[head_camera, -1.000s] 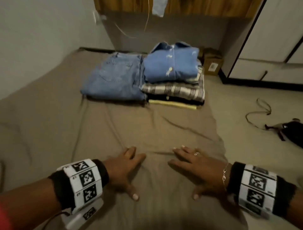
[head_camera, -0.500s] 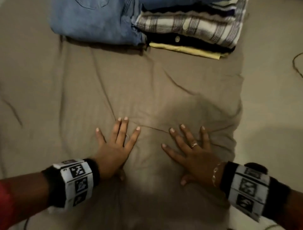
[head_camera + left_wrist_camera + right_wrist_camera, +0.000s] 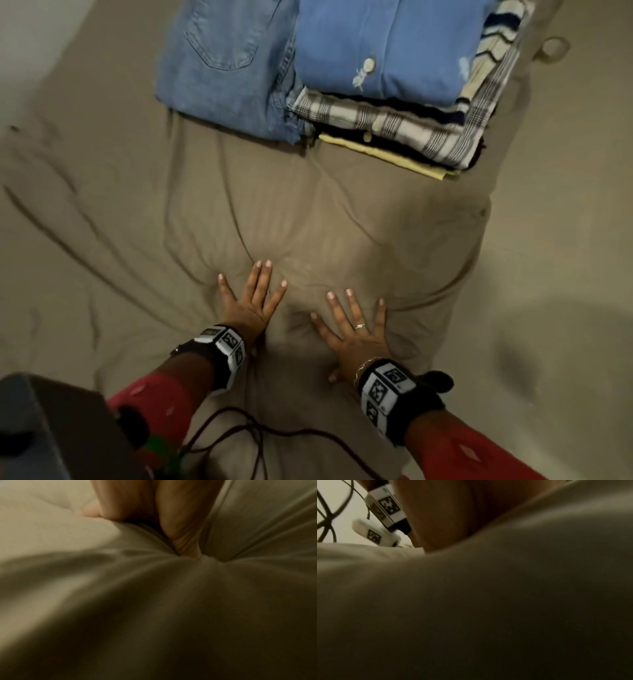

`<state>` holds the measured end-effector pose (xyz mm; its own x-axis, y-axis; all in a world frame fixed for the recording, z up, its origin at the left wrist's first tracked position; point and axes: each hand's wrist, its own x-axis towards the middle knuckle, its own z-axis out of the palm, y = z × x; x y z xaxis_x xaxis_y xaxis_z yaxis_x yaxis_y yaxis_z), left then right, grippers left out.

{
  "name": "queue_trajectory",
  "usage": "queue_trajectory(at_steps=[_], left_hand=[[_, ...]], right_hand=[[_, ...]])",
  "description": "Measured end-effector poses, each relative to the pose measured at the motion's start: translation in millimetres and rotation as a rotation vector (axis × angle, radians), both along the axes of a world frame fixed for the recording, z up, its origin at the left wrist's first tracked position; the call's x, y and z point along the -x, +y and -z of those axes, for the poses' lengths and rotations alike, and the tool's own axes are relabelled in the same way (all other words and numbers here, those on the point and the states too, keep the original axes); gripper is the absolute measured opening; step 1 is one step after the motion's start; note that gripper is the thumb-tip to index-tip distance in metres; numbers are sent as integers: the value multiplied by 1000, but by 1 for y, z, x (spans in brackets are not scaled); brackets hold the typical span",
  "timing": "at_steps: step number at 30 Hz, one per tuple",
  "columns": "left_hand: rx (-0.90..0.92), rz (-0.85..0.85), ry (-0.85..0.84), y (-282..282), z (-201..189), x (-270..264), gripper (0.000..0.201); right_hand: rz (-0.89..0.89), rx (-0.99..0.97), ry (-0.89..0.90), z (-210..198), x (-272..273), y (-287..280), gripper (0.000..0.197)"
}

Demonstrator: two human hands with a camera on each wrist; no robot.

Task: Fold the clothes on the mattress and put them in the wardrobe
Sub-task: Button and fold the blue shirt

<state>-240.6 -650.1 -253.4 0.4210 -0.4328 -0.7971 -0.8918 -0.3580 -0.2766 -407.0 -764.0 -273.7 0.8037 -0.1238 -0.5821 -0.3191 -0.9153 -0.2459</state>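
On the near part of the mattress (image 3: pixel 102 240), under its creased tan sheet, both hands lie flat with fingers straight and spread, grasping nothing; the left hand (image 3: pixel 248 305) presses the fabric just left of centre, and the right hand (image 3: pixel 356 332), a ring on one finger and a thin bracelet at the wrist, presses beside it, the two close together but apart; wrinkles fan outward from under the palms. In the left wrist view the thumb side of the left hand (image 3: pixel 171 513) digs into the sheet, folds gathering around it; in the right wrist view the sheet fills most of the picture, dim and blurred, with the left arm's marker band (image 3: pixel 385 507) showing beyond a fabric ridge. At the far end of the mattress lie the folded clothes: folded jeans (image 3: pixel 226 68) on the left, and touching them on the right a stack with a blue shirt (image 3: pixel 387 48) on top, a plaid shirt (image 3: pixel 394 126) below it, a dark garment under that, and a yellow garment (image 3: pixel 387 156) at the bottom. Dark cables (image 3: pixel 239 431) trail across the sheet near the person's red sleeves.
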Motion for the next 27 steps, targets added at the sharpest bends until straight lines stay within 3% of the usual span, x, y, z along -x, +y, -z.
queue_trajectory(at_steps=[5,9,15,20,27], left_hand=[[41,-80,78,-8,-49,15,80],[136,-216,198,9,-124,52,87],[222,-326,130,49,-216,77,76],[468,-353,115,10,-267,101,61],[668,-293,86,-50,-312,189,56]], right_hand=[[-99,54,103,-31,5,-4,110],[-139,-22,219,-82,28,-29,85],[238,-51,248,-184,100,-76,61],[443,10,111,-239,149,-95,53],[627,37,18,-314,210,-106,63]])
